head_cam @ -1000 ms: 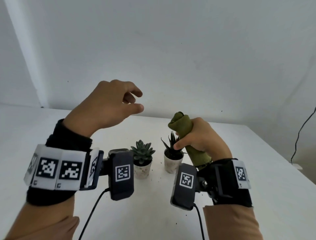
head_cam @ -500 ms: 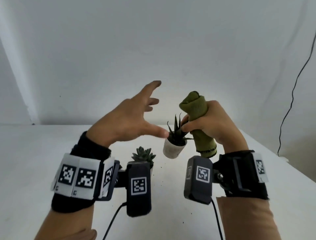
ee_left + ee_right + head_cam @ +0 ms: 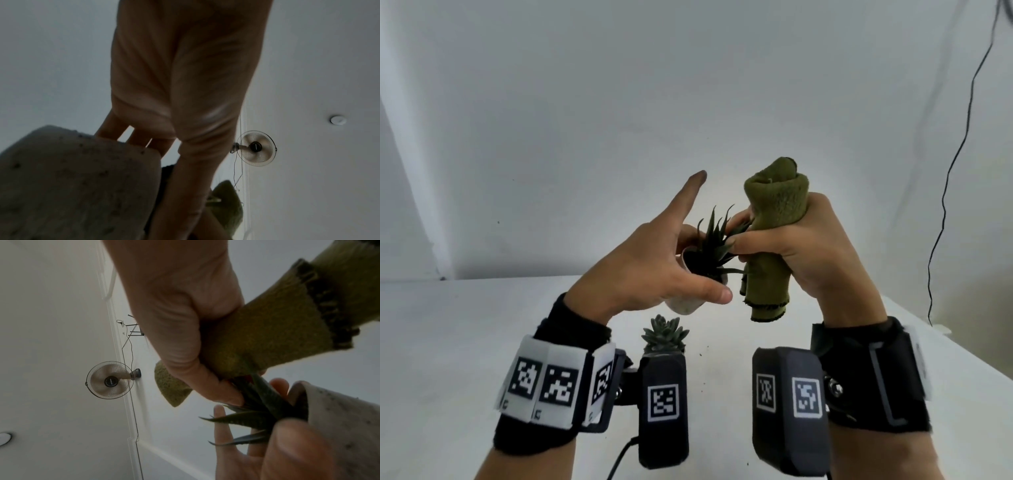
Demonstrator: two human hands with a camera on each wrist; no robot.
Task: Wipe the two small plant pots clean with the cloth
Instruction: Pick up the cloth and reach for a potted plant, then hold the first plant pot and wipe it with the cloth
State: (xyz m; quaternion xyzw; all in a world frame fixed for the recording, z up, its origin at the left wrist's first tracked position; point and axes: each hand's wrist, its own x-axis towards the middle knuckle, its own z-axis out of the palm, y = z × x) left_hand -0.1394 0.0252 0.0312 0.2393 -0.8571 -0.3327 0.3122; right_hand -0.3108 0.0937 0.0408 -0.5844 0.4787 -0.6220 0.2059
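A speckled white pot (image 3: pixel 685 306) with a spiky dark plant (image 3: pixel 714 246) hangs in the air above the table, tilted. My right hand (image 3: pixel 808 246) grips a rolled olive-green cloth (image 3: pixel 774 205) in its fist, while its thumb and forefinger pinch the plant's leaves. My left hand (image 3: pixel 647 267) holds the pot, thumb across its front and fingers behind, forefinger pointing up. The wrist views show the same pot (image 3: pixel 72 186) (image 3: pixel 339 426) and cloth (image 3: pixel 267 337). A rosette succulent (image 3: pixel 664 334) stands on the table below; my left wrist camera hides its pot.
The white table (image 3: pixel 465 342) carries a few dark soil specks (image 3: pixel 702 349) near the succulent. A white wall stands close behind, with a black cable (image 3: pixel 945 205) hanging at the right. A wall fan (image 3: pixel 256 147) shows in both wrist views.
My right hand has lifted the spiky plant's pot off the table by its leaves. My left hand has moved in and closed its thumb round the pot.
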